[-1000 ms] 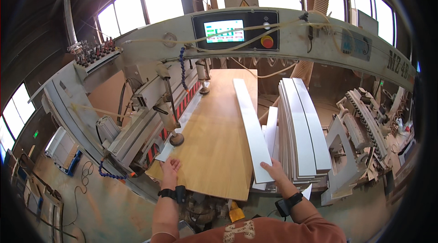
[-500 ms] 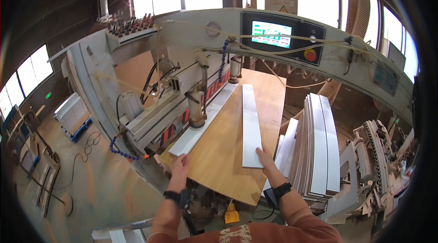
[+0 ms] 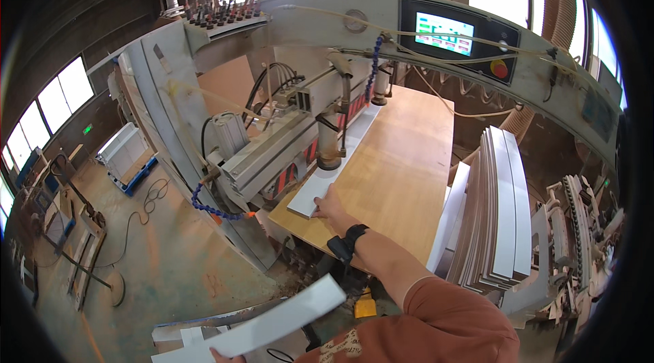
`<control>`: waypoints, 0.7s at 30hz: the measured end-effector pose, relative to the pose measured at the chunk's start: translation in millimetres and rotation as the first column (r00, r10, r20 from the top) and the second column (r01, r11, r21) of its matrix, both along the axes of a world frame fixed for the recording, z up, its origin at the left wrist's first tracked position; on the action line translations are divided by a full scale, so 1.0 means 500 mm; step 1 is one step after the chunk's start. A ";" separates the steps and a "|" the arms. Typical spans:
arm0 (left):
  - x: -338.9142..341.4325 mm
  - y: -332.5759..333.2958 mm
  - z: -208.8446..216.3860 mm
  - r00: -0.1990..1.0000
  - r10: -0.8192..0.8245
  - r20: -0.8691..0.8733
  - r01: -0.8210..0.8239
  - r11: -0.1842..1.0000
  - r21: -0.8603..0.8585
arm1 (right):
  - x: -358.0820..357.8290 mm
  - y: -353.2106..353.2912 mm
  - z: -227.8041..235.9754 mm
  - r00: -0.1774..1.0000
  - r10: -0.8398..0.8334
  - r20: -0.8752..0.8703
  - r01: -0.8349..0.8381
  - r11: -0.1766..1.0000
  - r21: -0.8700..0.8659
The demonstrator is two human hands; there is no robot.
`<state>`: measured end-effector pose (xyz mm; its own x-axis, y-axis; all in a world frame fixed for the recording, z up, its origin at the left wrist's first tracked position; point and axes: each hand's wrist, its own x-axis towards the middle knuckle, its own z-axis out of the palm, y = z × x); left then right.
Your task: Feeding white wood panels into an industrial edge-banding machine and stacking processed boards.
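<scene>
A long narrow white board (image 3: 302,201) lies on the tan wooden table (image 3: 402,158), its far part under the machine's round clamp feet (image 3: 329,160). My right hand (image 3: 330,206) reaches across to the left and grips the near end of this board at its edge. At the lower left, my left hand (image 3: 227,356) holds a second white board (image 3: 272,322), tilted up to the right and away from the table. Only part of that hand shows at the picture's lower edge.
A curved machine beam with a lit control panel (image 3: 444,34) and a red stop button (image 3: 499,68) spans above. White-faced boards (image 3: 501,206) stand stacked at the right. A yellow foot pedal (image 3: 366,305) sits below the table. A loaded blue pallet (image 3: 141,175) stands at the left.
My left hand has gone from the table's near edge to the lower left, now with a board. My right hand has moved left to the clamps. The board on the table's right part is gone from there.
</scene>
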<state>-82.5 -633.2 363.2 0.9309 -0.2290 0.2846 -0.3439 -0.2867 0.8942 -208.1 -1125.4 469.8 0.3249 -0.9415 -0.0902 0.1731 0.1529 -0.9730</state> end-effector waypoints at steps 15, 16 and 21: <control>-0.002 0.212 -0.135 0.827 -0.007 -0.562 -0.105 0.980 -0.167 | 0.015 -0.120 0.004 0.992 -0.116 -0.055 0.117 0.993 0.015; -0.001 0.199 -0.112 0.820 0.002 -0.573 -0.108 0.983 -0.151 | 0.005 -0.126 0.002 0.991 -0.115 -0.070 0.117 0.993 0.028; 0.034 0.172 -0.069 0.801 0.027 -0.597 -0.322 0.861 -0.394 | 0.082 0.085 0.094 0.399 -0.391 -0.829 -0.364 0.763 -0.534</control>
<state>-65.3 -547.3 328.9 0.9632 -0.0277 -0.2672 0.2673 0.1986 0.9429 -167.1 -1082.8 516.9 0.3961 -0.8917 0.2190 -0.8055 -0.4520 -0.3832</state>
